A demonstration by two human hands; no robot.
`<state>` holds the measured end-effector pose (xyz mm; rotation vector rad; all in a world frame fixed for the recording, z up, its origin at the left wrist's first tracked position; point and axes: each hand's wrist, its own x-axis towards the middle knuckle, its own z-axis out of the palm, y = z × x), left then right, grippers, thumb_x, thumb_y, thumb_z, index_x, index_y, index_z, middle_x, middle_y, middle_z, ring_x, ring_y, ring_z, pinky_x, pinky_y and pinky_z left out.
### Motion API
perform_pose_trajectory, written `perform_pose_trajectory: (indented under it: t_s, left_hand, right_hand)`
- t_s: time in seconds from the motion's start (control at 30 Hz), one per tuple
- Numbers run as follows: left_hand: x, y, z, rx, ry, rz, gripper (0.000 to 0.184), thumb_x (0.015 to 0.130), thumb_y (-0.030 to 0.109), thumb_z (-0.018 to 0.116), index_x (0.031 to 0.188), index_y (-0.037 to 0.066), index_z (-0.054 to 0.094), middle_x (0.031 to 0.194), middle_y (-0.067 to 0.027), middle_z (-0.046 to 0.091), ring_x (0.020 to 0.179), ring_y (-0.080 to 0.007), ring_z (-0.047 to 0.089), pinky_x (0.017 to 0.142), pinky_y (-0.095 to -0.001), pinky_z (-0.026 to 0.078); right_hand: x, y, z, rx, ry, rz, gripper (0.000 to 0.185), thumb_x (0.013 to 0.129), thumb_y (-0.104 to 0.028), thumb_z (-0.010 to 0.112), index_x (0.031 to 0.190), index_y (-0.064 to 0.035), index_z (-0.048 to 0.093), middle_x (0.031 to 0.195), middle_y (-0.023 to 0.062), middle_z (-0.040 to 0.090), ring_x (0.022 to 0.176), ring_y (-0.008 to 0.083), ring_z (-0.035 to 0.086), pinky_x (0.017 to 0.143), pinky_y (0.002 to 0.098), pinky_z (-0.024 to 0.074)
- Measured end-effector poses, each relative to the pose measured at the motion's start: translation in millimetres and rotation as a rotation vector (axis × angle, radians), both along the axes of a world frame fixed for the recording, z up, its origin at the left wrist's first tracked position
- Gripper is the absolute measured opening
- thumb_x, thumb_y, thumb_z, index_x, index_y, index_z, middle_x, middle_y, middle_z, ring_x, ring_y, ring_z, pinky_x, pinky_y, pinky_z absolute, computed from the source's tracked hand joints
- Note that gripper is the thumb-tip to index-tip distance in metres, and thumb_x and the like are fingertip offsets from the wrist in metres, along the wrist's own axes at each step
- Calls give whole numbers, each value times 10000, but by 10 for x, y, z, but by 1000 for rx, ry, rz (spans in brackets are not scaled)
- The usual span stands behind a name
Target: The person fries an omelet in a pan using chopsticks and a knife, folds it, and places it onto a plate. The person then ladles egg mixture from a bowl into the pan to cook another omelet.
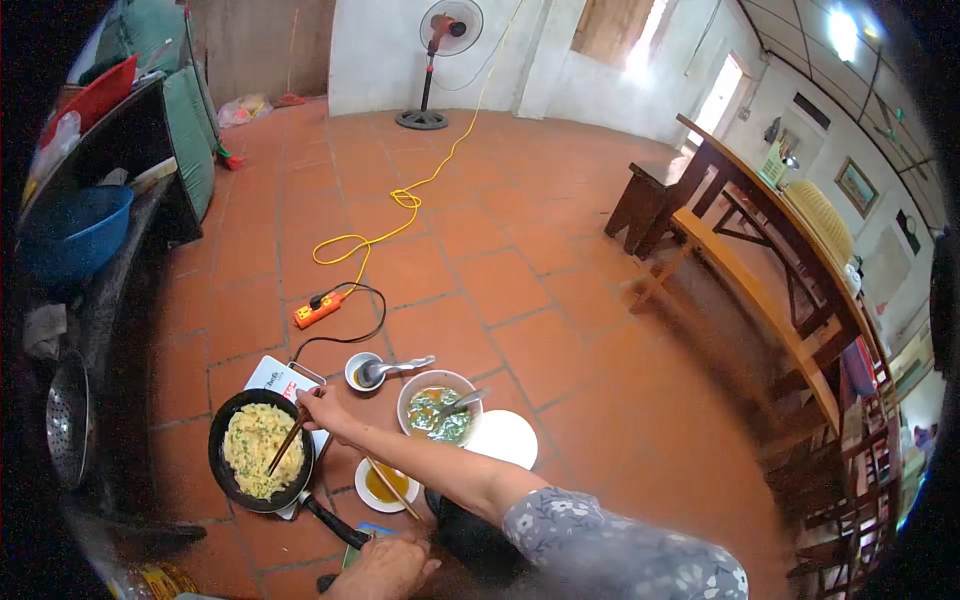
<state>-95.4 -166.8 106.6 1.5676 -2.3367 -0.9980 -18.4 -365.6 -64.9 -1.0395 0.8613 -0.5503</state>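
A pair of dark chopsticks (285, 448) is held in my right hand (318, 412), their tips in a yellow egg mixture with green bits (262, 445). The egg is spread across a black frying pan (222, 482) on a white portable stove (275, 376). At the bottom, my left hand (385, 567) is closed at the end of the pan's handle (332, 520); its fingers are partly hidden. Beneath my right forearm is a small white dish (365, 497) of yellow-brown liquid, with a light wooden stick (398, 490) across it.
Nearby are a small bowl with a spoon (364, 371), a soup bowl with a ladle (405, 400) and a white plate (505, 438). An orange power strip (318, 311) with a yellow cord lies ahead. Wooden bench (770, 320) at right; blue basin (85, 240) at left; standing fan (425, 118) behind.
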Motion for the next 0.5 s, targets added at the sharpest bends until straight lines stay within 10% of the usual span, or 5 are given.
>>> perform_pose_trajectory:
  t_s: [0.5]
  left_hand:
    - [-20,532,-297,221,-329,-57,150,790,116,525,866,2,588,808,-207,622,775,-378,613,671,-480,492]
  right_hand:
    - [-273,132,508,-114,16,-34,295,791,-291,600,774,3,597,662,73,601,571,163,593,522,294,520]
